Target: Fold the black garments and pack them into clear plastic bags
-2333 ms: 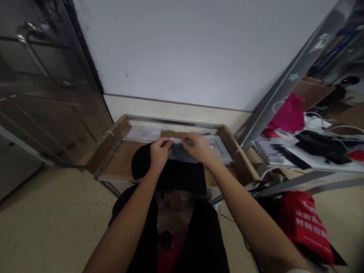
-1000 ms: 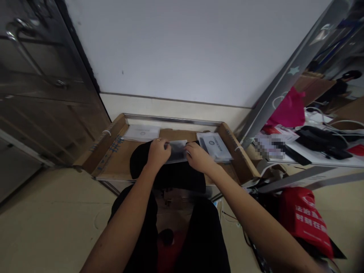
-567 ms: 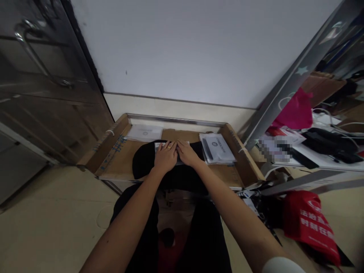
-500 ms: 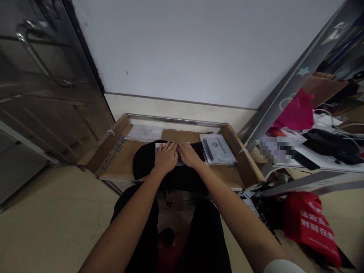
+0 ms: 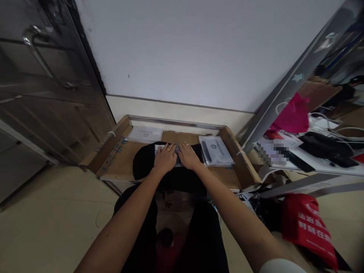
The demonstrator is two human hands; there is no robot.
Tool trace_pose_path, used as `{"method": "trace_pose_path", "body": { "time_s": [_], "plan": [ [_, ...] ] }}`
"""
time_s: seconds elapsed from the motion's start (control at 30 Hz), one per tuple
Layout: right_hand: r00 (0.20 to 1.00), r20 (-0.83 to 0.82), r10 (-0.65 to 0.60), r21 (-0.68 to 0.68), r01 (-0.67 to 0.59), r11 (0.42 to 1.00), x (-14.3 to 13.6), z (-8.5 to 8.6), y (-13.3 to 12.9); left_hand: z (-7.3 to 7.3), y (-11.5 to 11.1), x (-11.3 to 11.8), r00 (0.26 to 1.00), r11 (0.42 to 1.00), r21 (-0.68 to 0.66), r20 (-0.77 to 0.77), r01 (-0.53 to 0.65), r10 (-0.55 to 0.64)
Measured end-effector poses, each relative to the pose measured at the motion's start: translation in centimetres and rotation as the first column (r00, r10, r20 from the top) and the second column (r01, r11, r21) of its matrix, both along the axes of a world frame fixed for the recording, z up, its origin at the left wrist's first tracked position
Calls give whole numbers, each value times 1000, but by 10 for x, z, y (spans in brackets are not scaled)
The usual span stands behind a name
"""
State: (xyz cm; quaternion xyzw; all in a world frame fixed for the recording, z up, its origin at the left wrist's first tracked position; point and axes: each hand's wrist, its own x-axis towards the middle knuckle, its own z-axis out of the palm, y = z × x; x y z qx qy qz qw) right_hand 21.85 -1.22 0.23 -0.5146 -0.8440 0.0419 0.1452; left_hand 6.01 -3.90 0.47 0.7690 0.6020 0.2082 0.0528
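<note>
A black, soft-looking fabric item (image 5: 143,163) lies across the front of the cardboard-lined table (image 5: 113,167), and part of it hangs over the edge. On top of it is a small greyish, shiny flat piece (image 5: 178,161), mostly covered by my hands; its kind I cannot make out. My left hand (image 5: 165,157), with a ring on one finger, rests flat on its left part, fingers stretched forward. Beside it my right hand (image 5: 188,155) lies flat on the right part, fingers also extended. The two hands are close together.
Printed frosted plastic bags lie at the table's back left (image 5: 145,134) and in a stack at the right (image 5: 216,149). Cardboard sides (image 5: 241,159) border the table. A cluttered white desk (image 5: 321,159) and a red bag (image 5: 308,227) are at right; a metal door (image 5: 85,125) stands left.
My right hand has shifted slightly, its fingers a little more spread and apart from the left hand, showing more of the shiny piece. The camera view has moved slightly.
</note>
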Motion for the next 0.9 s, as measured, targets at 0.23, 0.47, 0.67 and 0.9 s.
{"method": "trace_pose_path", "body": {
  "time_s": [0.23, 0.47, 0.67, 0.9],
  "plan": [
    [991, -21, -135, 21, 136, 991, 0, -2, -9, -2, -7, 2, 970, 969, 45, 36, -243, 242],
    [955, -73, -289, 22, 291, 956, -2, -2, -12, -1, -7, 2, 909, 915, 4, 119, -403, 400],
    [927, -320, -197, 112, 244, 963, 8, -6, -8, -3, -5, 1, 875, 894, 19, 213, -448, 434],
    [599, -775, -204, -118, 180, 977, 14, 2, 5, 5, -7, -3, 818, 867, 4, 333, -498, 469]
  ]
}}
